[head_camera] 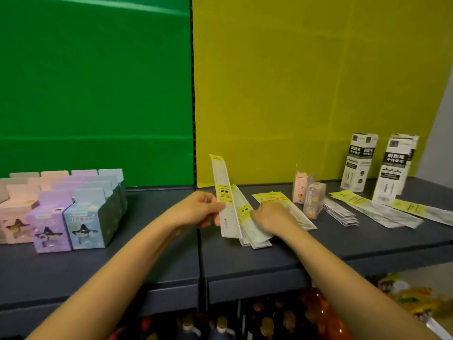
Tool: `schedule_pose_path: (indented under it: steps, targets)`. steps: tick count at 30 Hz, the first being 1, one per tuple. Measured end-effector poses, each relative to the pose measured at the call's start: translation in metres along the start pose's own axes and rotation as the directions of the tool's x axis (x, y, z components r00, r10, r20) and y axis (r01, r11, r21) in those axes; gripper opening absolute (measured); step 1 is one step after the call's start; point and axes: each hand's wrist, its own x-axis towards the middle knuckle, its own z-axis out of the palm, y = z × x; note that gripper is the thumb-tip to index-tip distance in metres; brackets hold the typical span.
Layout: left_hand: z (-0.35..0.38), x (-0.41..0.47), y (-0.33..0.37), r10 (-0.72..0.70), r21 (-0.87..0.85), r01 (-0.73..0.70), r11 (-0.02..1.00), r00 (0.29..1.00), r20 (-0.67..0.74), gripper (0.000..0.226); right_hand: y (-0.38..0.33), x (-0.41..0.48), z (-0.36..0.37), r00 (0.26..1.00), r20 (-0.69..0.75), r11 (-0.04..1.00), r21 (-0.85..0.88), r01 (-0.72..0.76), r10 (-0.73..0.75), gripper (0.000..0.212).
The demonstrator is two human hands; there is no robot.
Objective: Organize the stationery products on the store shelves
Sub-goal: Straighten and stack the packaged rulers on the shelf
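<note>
While left hand [203, 209] pinches packet [221, 182], right hand [272, 217] half-hides stack [257, 239], print blurred

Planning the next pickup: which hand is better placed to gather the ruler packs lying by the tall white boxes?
Probably right: the right hand is nearer those flat packs, while the left hand pinches an upright ruler pack.

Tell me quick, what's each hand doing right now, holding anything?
Left hand: pinches an upright ruler pack.
Right hand: lies on the fanned ruler packs; whether it grips them cannot be told.
</note>
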Motion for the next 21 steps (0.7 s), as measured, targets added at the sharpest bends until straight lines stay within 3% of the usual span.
schedule_pose_path:
  steps: [3,6,11,15,17,21]
  targets:
    - [0.012,0.004,0.002,-0.048,0.009,0.048,0.999,0.998,-0.035,0.026,0.005,0.004,-0.002,0.993,0.04,0.99,-0.089,0.111,-0.108,0.028]
    - [0.025,0.011,0.002,-0.094,0.021,0.095,0.995,0.994,-0.058,0.03,0.009,0.004,-0.01,0.984,0.024,0.977,-0.121,0.177,-0.176,0.034]
    - [0.044,0.031,0.004,-0.174,0.083,0.183,0.98,0.979,-0.103,0.033,0.018,-0.002,-0.024,0.97,0.034,0.966,0.105,0.237,-0.242,0.031]
    - [0.052,0.043,-0.006,-0.227,0.347,0.299,0.889,0.946,-0.231,0.03,0.018,-0.006,-0.021,0.966,0.114,0.937,0.291,0.193,-0.234,0.034]
    - [0.054,0.046,-0.01,-0.169,0.451,0.329,0.829,0.918,-0.359,0.026,0.016,-0.005,-0.018,0.965,0.148,0.922,0.356,0.153,-0.218,0.035]
    - [0.052,0.06,-0.011,-0.17,0.324,0.329,0.887,0.885,-0.433,0.027,0.005,0.001,-0.015,0.972,0.187,0.897,0.44,0.044,-0.14,0.041]
